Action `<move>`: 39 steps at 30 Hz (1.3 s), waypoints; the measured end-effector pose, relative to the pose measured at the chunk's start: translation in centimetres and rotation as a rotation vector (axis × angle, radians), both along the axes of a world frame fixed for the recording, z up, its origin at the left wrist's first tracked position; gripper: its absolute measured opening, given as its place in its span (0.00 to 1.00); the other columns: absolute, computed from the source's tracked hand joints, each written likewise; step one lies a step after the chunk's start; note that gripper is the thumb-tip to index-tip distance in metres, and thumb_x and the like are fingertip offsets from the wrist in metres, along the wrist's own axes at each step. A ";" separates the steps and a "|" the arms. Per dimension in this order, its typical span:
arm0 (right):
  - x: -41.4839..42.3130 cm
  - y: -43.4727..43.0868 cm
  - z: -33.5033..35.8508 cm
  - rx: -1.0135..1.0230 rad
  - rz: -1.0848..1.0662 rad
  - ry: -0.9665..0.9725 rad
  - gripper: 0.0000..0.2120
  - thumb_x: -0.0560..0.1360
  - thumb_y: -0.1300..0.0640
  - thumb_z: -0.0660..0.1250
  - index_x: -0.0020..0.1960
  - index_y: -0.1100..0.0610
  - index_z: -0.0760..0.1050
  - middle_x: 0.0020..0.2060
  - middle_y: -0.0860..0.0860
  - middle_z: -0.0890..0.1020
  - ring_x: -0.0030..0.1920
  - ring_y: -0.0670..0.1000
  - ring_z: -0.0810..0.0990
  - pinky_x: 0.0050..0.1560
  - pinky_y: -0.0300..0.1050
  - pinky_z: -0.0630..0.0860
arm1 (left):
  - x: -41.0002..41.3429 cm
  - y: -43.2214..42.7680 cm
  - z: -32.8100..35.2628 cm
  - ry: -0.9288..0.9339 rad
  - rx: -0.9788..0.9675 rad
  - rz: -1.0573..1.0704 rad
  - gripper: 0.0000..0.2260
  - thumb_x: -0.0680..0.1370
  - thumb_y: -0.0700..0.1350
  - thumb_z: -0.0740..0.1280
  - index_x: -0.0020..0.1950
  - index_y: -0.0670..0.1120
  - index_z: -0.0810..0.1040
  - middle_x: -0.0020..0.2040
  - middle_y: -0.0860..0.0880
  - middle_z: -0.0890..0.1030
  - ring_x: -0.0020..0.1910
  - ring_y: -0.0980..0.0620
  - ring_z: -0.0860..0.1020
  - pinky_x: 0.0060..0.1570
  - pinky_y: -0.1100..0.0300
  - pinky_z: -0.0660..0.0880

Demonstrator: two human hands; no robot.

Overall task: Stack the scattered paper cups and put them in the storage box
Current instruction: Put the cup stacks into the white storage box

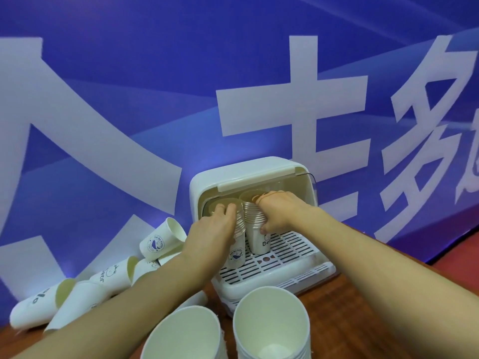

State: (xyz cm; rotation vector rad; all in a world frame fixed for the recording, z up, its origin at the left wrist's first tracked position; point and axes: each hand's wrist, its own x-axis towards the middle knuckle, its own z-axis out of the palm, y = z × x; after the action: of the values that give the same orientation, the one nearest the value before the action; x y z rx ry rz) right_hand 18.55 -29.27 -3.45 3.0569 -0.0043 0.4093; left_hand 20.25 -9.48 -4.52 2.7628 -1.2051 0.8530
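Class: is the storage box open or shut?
Open: the storage box has its cover lifted; the left hand and right hand hold cup stacks on its slotted tray.

The light was bright and even, with a cool blue cast off the backdrop (155, 73). The wide lens bowed the edges, and the nearest cups (269, 325) looked soft.

Event venue: huge blue printed banner backdrop (166, 81)
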 end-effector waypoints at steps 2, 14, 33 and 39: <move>0.1 0.0 0.1 -0.004 -0.003 0.002 0.18 0.68 0.47 0.76 0.53 0.50 0.74 0.48 0.47 0.79 0.50 0.51 0.78 0.54 0.49 0.77 | 0.0 -0.2 -0.2 -0.031 0.035 0.003 0.23 0.75 0.41 0.72 0.64 0.47 0.62 0.58 0.46 0.73 0.41 0.47 0.78 0.33 0.56 0.70; 0.1 -0.2 -0.3 -0.014 0.013 -0.018 0.16 0.68 0.48 0.76 0.49 0.49 0.73 0.43 0.45 0.76 0.45 0.50 0.76 0.45 0.45 0.73 | 0.2 -1.3 0.2 -0.086 0.059 0.033 0.21 0.72 0.37 0.72 0.61 0.44 0.66 0.50 0.46 0.74 0.35 0.49 0.69 0.32 0.56 0.65; -8.9 2.0 2.9 -0.092 -0.045 -0.169 0.26 0.76 0.52 0.64 0.73 0.43 0.64 0.66 0.46 0.78 0.55 0.55 0.82 0.45 0.49 0.77 | -3.6 9.6 5.5 -0.321 0.204 -0.209 0.21 0.72 0.38 0.69 0.62 0.49 0.72 0.56 0.50 0.77 0.31 0.48 0.71 0.22 0.61 0.53; -16.4 4.8 6.1 -0.180 0.021 -0.198 0.13 0.76 0.54 0.67 0.58 0.41 0.79 0.54 0.42 0.83 0.47 0.49 0.79 0.38 0.45 0.69 | -8.2 14.8 6.4 -0.175 0.067 -0.200 0.16 0.78 0.41 0.59 0.65 0.53 0.73 0.58 0.54 0.77 0.37 0.48 0.75 0.28 0.58 0.66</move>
State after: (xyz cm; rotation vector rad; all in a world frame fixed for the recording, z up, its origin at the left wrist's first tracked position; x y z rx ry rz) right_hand 2.15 -24.49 2.61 2.8300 0.0532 0.6720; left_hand 12.09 5.31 1.83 2.6020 -1.5344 1.0690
